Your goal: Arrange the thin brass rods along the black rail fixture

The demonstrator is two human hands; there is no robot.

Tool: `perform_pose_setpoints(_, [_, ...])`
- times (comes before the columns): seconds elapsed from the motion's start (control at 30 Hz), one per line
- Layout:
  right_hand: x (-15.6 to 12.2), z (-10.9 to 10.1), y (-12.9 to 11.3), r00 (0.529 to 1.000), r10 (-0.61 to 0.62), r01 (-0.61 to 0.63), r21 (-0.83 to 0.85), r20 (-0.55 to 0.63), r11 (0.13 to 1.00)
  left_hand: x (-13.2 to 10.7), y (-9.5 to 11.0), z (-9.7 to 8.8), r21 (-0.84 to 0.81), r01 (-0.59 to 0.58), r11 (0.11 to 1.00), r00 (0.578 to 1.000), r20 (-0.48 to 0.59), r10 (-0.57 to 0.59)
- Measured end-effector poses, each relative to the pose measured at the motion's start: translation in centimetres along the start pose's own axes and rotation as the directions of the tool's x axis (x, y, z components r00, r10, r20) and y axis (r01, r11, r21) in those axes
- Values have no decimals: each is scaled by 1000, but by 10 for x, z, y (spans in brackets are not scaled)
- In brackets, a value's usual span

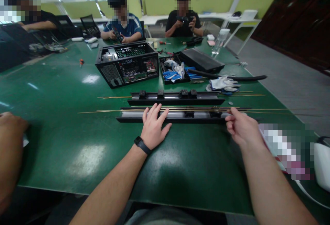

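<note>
My left hand (154,127), a dark watch on its wrist, lies with fingers spread over the near black channel (131,119) and the thin brass rods along it. My right hand (242,125) is closed in a pinch at the channel's right end, on the thin brass rods (269,109); how many it grips I cannot tell. The rods stick out past both ends of the channel. Dark blocks (189,113) sit inside it. Just behind lies a second black channel (175,102) with several black blocks (160,94) and more rods at its ends.
Beyond the channels stand an open computer case (129,68) and a black tray (186,79) of gloves. White gloves (223,84), a black tube (247,78) and a clear bottle (220,42) are at right. Co-workers sit across the green table (51,142); another person's arm (10,149) is at left.
</note>
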State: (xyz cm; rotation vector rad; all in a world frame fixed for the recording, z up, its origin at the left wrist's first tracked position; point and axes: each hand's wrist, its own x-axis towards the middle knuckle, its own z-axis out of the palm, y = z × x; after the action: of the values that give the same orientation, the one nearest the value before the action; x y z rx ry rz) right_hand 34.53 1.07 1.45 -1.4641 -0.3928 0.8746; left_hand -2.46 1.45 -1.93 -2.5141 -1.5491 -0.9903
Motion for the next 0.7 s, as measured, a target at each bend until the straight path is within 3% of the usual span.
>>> perform_pose_setpoints(0.1, [-1, 1, 0, 1000, 5, -5, -11, 24, 1000, 0, 0, 0, 4, -9, 1000, 1000, -8, 9])
perform_pose_setpoints(0.27, [2, -2, -5, 995, 3, -2, 14, -102, 1000, 0, 0, -1, 16, -20, 1000, 1000, -8, 20])
perform_pose_setpoints(0.47, [-5, 3, -5, 999, 28, -28, -14, -30, 1000, -1, 0, 0, 29, -27, 999, 999, -23, 27])
perform_pose_setpoints(0.7, [-9, 6, -15, 989, 48, -45, 19, -142, 999, -1, -2, 2, 19, -24, 1000, 999, -25, 24])
